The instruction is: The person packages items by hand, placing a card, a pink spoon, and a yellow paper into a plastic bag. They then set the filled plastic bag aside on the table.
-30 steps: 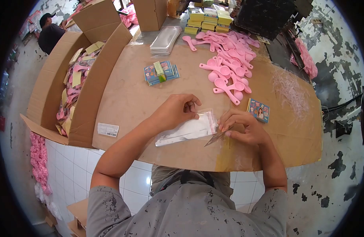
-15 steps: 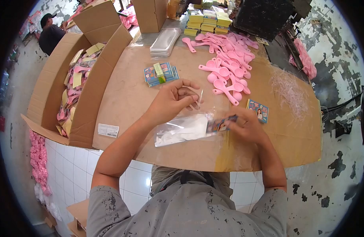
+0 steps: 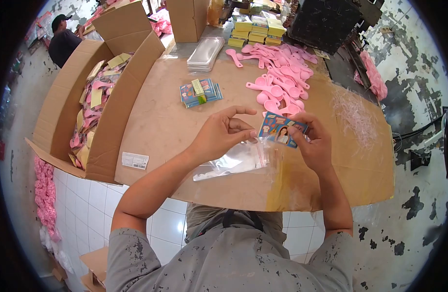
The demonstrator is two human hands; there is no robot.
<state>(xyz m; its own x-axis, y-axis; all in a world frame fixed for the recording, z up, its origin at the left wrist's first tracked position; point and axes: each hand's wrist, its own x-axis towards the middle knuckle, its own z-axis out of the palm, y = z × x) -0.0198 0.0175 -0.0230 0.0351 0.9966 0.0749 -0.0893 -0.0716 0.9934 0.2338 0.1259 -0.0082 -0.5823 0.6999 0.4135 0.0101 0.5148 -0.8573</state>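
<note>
My right hand (image 3: 312, 141) holds a blue printed card (image 3: 282, 130) with a person's picture on it, thumb on its face. To its left, my left hand (image 3: 226, 134) is curled at the upper edge of a clear plastic bag (image 3: 233, 161) lying on the cardboard; the thumb and index tips are apart, and a bit of clear film shows by them. Pink measuring spoons (image 3: 284, 73) lie heaped beyond the card. Farther left is a banded stack of blue cards (image 3: 200, 93), with a pile of clear bags (image 3: 205, 52) behind it.
An open carton (image 3: 121, 109) of pink spoons and yellowish cards stands at the left. Yellow-edged card stacks (image 3: 257, 30) and a black box (image 3: 321, 24) are at the back. Clear shreds (image 3: 355, 114) lie on the right. A person (image 3: 63, 44) is at the upper left.
My right hand has raised the card up and away from the bag and turned its printed face to view. My left hand has come down slightly toward the bag.
</note>
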